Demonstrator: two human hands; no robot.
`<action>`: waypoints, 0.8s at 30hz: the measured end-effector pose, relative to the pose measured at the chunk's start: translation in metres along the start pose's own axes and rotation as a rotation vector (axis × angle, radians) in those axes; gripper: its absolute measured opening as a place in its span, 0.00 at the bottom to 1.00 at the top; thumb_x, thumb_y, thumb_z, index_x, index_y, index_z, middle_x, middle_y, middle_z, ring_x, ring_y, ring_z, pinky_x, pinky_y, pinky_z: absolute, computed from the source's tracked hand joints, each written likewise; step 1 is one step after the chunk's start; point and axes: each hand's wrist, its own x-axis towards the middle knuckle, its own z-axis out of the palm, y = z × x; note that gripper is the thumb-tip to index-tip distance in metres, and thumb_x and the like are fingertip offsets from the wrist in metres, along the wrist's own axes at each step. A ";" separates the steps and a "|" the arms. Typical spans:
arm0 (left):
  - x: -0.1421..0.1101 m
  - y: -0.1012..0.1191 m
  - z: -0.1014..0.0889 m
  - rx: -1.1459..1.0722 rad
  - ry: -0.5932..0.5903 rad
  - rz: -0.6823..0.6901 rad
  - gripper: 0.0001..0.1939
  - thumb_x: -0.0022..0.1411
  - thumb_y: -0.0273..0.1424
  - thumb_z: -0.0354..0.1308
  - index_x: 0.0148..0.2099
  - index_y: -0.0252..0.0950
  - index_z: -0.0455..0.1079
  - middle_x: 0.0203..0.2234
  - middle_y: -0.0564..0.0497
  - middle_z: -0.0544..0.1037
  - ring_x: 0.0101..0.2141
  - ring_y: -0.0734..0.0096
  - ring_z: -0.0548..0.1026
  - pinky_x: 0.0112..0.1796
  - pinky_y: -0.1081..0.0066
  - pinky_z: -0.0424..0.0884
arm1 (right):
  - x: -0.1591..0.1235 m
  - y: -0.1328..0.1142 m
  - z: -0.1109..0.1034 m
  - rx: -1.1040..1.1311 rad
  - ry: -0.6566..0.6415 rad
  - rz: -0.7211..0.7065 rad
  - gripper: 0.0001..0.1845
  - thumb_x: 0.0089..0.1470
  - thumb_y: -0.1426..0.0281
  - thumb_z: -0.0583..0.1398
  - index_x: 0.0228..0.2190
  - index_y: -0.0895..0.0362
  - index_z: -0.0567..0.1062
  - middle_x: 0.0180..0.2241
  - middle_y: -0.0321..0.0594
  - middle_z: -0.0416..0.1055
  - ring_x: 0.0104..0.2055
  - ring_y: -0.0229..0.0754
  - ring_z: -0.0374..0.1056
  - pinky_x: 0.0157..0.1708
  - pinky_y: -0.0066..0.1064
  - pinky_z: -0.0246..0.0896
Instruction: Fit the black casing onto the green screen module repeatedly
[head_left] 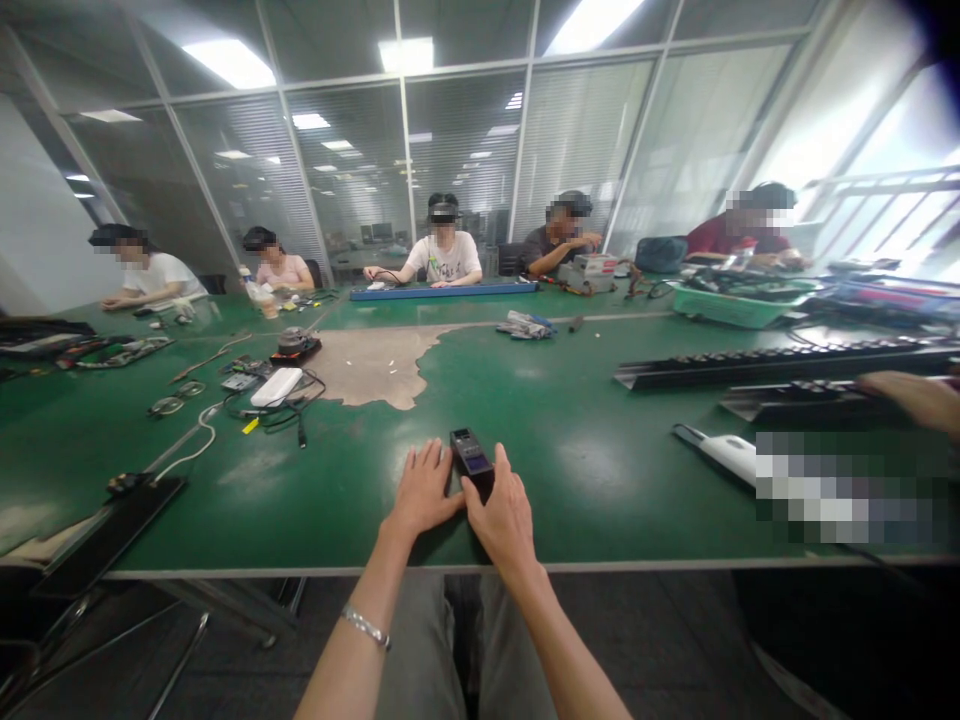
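Observation:
A small black box-shaped device (472, 455) with buttons and a dark bluish screen rests on the green table in front of me. My left hand (426, 488) lies palm down just left of it, fingers stretched out and holding nothing. Around the device's near end is my right hand (504, 508), its thumb at the near left edge and its fingers along the right side. That near end is partly hidden by the hand. The two thumbs almost meet.
Left on the green table (570, 450) are a white device (277, 387) with cables and a black bar (112, 535). Metal channels (780, 365), a white tool (727, 455) and a green basket (739, 305) occupy the right. Another person's hand (911, 400) reaches in there; several people sit opposite.

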 end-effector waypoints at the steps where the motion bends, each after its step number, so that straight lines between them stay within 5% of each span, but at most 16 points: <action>1: 0.000 0.000 0.000 0.001 0.002 0.002 0.38 0.64 0.48 0.48 0.70 0.37 0.48 0.68 0.42 0.51 0.67 0.51 0.46 0.64 0.48 0.41 | 0.001 0.000 0.000 0.004 0.008 -0.005 0.39 0.59 0.60 0.56 0.65 0.66 0.51 0.56 0.59 0.67 0.50 0.55 0.67 0.49 0.46 0.64; 10: -0.002 0.001 -0.002 -0.024 0.026 0.034 0.38 0.63 0.44 0.51 0.70 0.36 0.46 0.69 0.43 0.50 0.68 0.51 0.43 0.64 0.47 0.40 | 0.007 -0.005 -0.001 -0.025 0.000 0.025 0.40 0.58 0.60 0.57 0.64 0.65 0.53 0.53 0.55 0.70 0.49 0.54 0.67 0.49 0.45 0.65; 19: 0.002 -0.003 0.002 -0.021 0.007 0.023 0.45 0.61 0.57 0.49 0.70 0.33 0.46 0.68 0.39 0.52 0.67 0.50 0.47 0.64 0.47 0.42 | 0.031 -0.017 -0.017 0.121 0.099 0.086 0.39 0.57 0.58 0.57 0.64 0.62 0.55 0.52 0.54 0.71 0.50 0.52 0.69 0.50 0.45 0.64; 24: 0.004 0.001 0.000 0.002 0.000 0.004 0.50 0.59 0.65 0.43 0.69 0.32 0.48 0.68 0.38 0.52 0.67 0.48 0.47 0.64 0.47 0.43 | 0.039 0.011 -0.034 0.133 0.187 0.154 0.41 0.56 0.56 0.59 0.64 0.60 0.55 0.51 0.52 0.72 0.48 0.51 0.70 0.49 0.44 0.64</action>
